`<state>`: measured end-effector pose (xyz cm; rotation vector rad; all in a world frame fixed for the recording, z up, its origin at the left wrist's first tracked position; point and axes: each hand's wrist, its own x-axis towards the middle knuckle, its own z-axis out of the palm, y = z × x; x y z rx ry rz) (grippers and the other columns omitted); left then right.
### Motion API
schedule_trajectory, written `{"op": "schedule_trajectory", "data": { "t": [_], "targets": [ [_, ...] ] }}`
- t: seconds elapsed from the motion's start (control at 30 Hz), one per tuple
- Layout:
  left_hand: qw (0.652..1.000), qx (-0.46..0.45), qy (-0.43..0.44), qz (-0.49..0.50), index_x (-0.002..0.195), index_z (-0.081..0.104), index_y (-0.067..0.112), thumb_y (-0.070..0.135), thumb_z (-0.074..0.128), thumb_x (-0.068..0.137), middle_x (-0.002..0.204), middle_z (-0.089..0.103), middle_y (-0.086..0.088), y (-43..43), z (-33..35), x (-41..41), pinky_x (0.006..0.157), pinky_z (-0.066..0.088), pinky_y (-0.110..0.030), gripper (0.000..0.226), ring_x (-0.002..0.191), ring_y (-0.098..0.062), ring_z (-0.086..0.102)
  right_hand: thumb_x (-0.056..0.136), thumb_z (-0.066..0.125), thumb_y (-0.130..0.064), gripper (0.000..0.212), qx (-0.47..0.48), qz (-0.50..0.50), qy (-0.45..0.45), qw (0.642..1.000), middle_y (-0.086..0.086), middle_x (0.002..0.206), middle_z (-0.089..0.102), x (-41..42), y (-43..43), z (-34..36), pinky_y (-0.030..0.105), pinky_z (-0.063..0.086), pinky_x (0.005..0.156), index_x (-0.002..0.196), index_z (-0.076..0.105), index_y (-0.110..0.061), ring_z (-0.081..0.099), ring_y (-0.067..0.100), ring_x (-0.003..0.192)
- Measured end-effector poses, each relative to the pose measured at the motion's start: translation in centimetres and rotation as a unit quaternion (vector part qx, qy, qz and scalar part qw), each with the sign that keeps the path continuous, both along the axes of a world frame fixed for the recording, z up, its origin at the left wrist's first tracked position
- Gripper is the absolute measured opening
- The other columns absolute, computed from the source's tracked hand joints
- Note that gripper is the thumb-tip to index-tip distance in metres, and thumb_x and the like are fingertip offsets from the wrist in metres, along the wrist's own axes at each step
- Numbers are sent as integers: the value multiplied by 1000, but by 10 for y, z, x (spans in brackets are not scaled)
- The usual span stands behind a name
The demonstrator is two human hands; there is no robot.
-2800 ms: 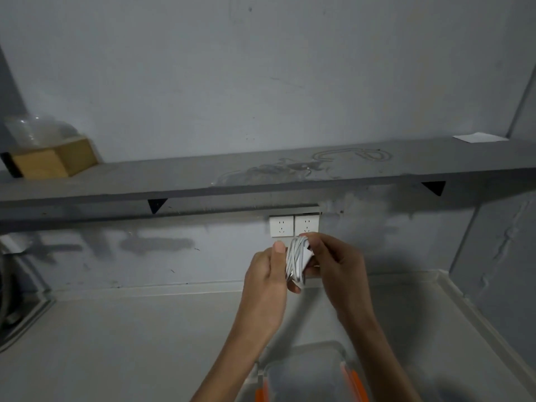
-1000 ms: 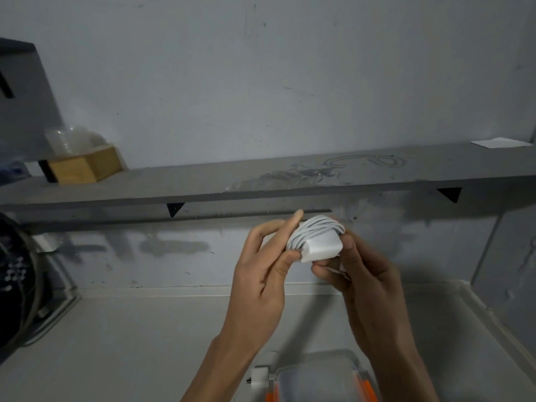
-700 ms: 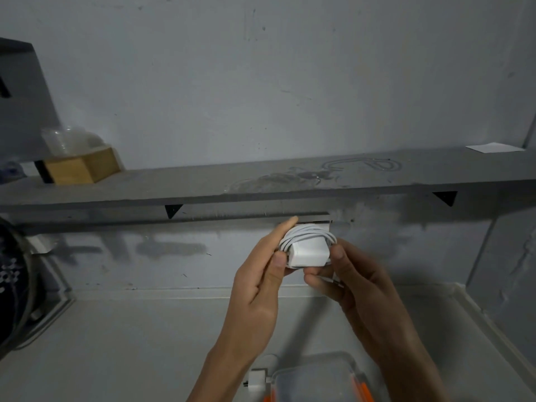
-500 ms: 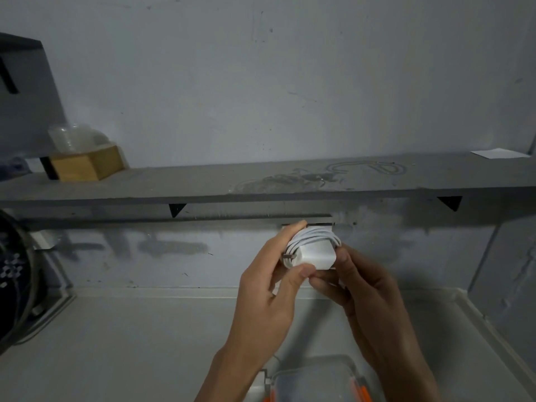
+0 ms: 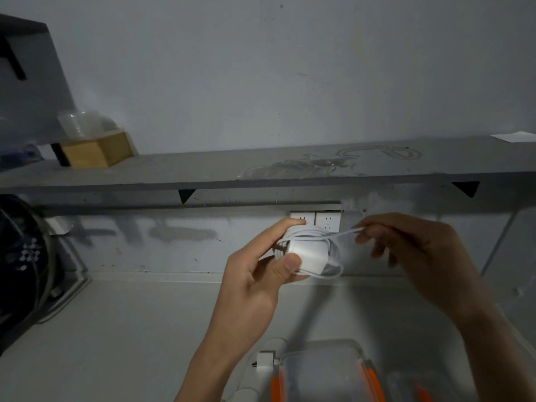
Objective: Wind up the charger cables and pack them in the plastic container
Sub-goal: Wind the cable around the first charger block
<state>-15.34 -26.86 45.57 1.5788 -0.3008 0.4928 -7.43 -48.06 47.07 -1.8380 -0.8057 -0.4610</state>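
The white charger block, with its cable coiled around it in several loops, is held up in front of the wall sockets, well above the counter. It is pinched in the left hand, the thumb pressed on the block's near face and the fingers curled over the top of the coil. Half a second ago the bundle was cupped by both hands; now the right hand has been drawn away to the right, and the free end of the cable is seen stretched taut from the coil to its narrowly pinched fingertips. One loop hangs slack beneath the block. From this it is judged that the winding is not finished: the tail is probably to be laid round or tucked under so the coil holds. The plastic container, with orange clips, lies low on the counter, directly below the hands, and a second white plug rests just beside its left edge, apparently not yet packed. Whether the container's lid is on cannot be told.
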Motion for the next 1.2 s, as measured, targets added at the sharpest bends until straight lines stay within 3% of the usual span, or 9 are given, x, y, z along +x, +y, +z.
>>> {"op": "schedule_trajectory", "data": {
  "t": [0.1,0.2,0.33,0.47,0.6,0.67,0.8,1.03,1.2],
  "targets": [
    [1000,-10,14,-12,123,63,19,5,54,91,106,73,0,-2,-4,0,78,59,-29,36,98,-19,72,85,50,-46,24,-89,-58,-64,992,-37,96,65,7,2,5,9,45,69,91,72,-37,62,4,82],
    [999,-46,17,6,123,63,19,15,54,89,111,72,-4,2,-4,4,77,60,-32,36,102,-23,71,88,51,-41,18,-174,-40,-94,979,-47,87,58,11,15,-6,6,38,73,92,69,-40,54,-3,86],
    [998,-59,24,24,120,66,22,19,58,91,108,73,-7,5,-4,8,77,61,-35,30,100,-26,71,91,58,-5,30,-45,51,88,994,-15,74,71,15,26,-20,12,48,60,78,68,-30,61,1,60],
    [997,-57,45,14,118,65,22,19,54,85,108,74,-2,0,-8,9,74,61,-35,36,98,-23,72,94,53,-3,21,80,72,180,978,3,66,70,15,38,-19,23,55,59,83,69,-11,66,14,58],
    [996,-58,60,23,124,63,16,7,49,95,111,74,-5,-2,-11,11,75,62,-38,34,99,-25,72,95,52,-3,21,192,104,288,933,30,86,68,19,49,-26,27,58,64,91,72,-9,69,24,74],
    [996,-52,69,28,122,65,18,4,48,96,110,74,-5,-1,-13,13,74,62,-36,34,98,-24,72,94,53,-3,18,212,102,314,920,31,90,70,18,56,-31,25,57,62,95,72,-5,68,25,75],
    [996,-42,79,20,114,67,23,6,49,94,106,75,-2,0,-14,15,72,61,-32,32,97,-21,72,91,55,-4,23,130,73,269,952,7,68,71,16,65,-38,14,49,51,84,76,-11,64,7,57],
    [992,-54,111,2,117,67,20,6,49,95,108,73,-8,9,-19,19,75,61,-35,31,97,-26,72,91,60,-12,21,236,113,411,873,29,105,70,27,63,-48,31,59,75,103,70,4,69,38,98],
    [990,-17,135,-21,123,64,22,7,50,96,114,72,-4,8,-23,19,80,61,-42,34,102,-25,71,91,62,-19,24,181,101,386,899,16,79,71,28,67,-52,26,55,61,89,72,3,66,21,68]
  ]
}}
